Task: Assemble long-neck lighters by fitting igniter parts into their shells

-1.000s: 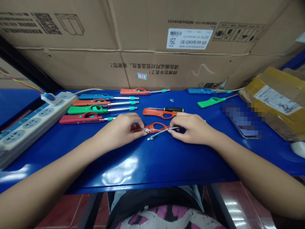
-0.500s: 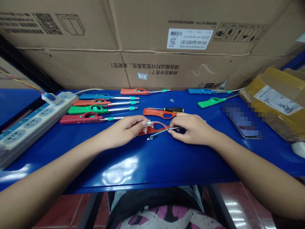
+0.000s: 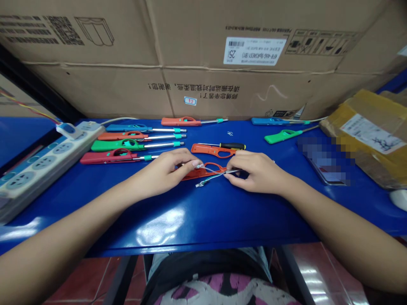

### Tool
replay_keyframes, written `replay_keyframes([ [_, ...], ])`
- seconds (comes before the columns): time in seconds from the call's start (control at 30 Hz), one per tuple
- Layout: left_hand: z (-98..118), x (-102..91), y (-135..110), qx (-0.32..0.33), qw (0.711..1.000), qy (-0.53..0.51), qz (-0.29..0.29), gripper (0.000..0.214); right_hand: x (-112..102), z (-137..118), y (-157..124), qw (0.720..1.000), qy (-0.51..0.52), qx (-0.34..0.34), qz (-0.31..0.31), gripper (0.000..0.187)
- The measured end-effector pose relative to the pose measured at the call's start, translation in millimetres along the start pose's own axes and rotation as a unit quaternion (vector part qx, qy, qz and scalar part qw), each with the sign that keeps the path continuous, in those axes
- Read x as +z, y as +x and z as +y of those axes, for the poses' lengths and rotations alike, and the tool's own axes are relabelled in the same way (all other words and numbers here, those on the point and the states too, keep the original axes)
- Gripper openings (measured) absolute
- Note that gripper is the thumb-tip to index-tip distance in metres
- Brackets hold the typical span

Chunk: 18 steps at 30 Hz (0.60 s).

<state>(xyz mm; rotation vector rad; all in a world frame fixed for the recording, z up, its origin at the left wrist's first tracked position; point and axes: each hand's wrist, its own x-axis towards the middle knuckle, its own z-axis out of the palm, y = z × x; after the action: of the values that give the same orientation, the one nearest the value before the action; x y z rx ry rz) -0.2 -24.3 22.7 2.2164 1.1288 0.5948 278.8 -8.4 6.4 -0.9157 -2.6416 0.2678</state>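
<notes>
An opened orange lighter half-shell lies on the blue table between my hands. My left hand is closed, pinching a small clear part and thin wire at the shell's left end. My right hand is closed, pinching the metal tube and a green-white wire at the shell's right end. Just behind lie a second orange shell and a black-handled screwdriver.
Several finished long lighters lie in a row at back left, with one orange, one blue and one green further right. A power strip sits left. Cardboard boxes wall the back; a blurred phone and parcel lie right.
My left hand slid right along the orange shell and lifted a small clear part with its wire at the shell's left end. My right hand stayed put.
</notes>
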Motion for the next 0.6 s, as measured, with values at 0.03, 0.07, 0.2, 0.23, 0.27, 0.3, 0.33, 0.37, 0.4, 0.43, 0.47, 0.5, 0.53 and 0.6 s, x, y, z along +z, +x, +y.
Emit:
replay_keyframes([
  [0.03, -1, -1.5, 0, 0.002, 1.000, 0.006, 0.004, 0.035, 0, 0, 0, 1.000, 0.000, 0.000, 0.000, 0.017],
  [0.07, -3, -2.8, 0, 0.002, 1.000, 0.010, 0.007, 0.033, 0, 0, 0, 1.000, 0.000, 0.000, -0.001, 0.017],
  [0.2, -7, -3.5, 1, -0.009, 1.000, 0.013, -0.004, 0.030, 0, -1, 1, 1.000, 0.000, -0.002, -0.002, 0.018],
  [0.23, -8, -2.8, 1, -0.015, 1.000, 0.013, -0.010, 0.030, 0, -1, 1, 1.000, 0.000, -0.001, -0.001, 0.018],
  [0.27, -8, -2.1, 2, -0.024, 1.000, 0.013, -0.015, 0.031, 0, -1, 1, 1.000, 0.000, 0.000, -0.002, 0.018],
  [0.3, -9, -1.4, 2, -0.036, 0.999, 0.010, -0.020, 0.031, 0, -1, 0, 1.000, 0.000, 0.001, -0.002, 0.017],
  [0.33, -8, -0.8, 2, -0.049, 0.999, 0.005, -0.024, 0.031, 0, -1, 0, 1.000, 0.000, 0.002, -0.002, 0.017],
  [0.37, -8, -0.5, 3, -0.060, 0.998, -0.003, -0.027, 0.031, 0, -1, 0, 1.000, -0.001, 0.002, -0.002, 0.017],
  [0.4, -8, -0.4, 3, -0.068, 0.997, -0.010, -0.028, 0.031, 0, -1, 0, 1.000, 0.000, 0.001, -0.002, 0.017],
  [0.43, -8, -0.5, 3, -0.070, 0.997, -0.015, -0.028, 0.030, 0, -1, 0, 1.000, 0.000, 0.000, -0.002, 0.017],
  [0.47, -9, -0.6, 3, -0.066, 0.997, -0.016, -0.026, 0.030, 0, -1, 0, 1.000, 0.001, 0.000, -0.002, 0.017],
  [0.5, -9, -0.6, 3, -0.058, 0.998, -0.014, -0.024, 0.030, 0, -1, 0, 1.000, 0.001, 0.000, -0.003, 0.017],
  [0.53, -10, -0.6, 3, -0.049, 0.998, -0.010, -0.022, 0.031, 0, -1, 1, 1.000, 0.002, 0.000, -0.004, 0.017],
  [0.6, -12, -0.2, 3, -0.033, 0.999, -0.008, -0.022, 0.031, 0, -1, 1, 1.000, 0.002, 0.000, -0.004, 0.017],
])
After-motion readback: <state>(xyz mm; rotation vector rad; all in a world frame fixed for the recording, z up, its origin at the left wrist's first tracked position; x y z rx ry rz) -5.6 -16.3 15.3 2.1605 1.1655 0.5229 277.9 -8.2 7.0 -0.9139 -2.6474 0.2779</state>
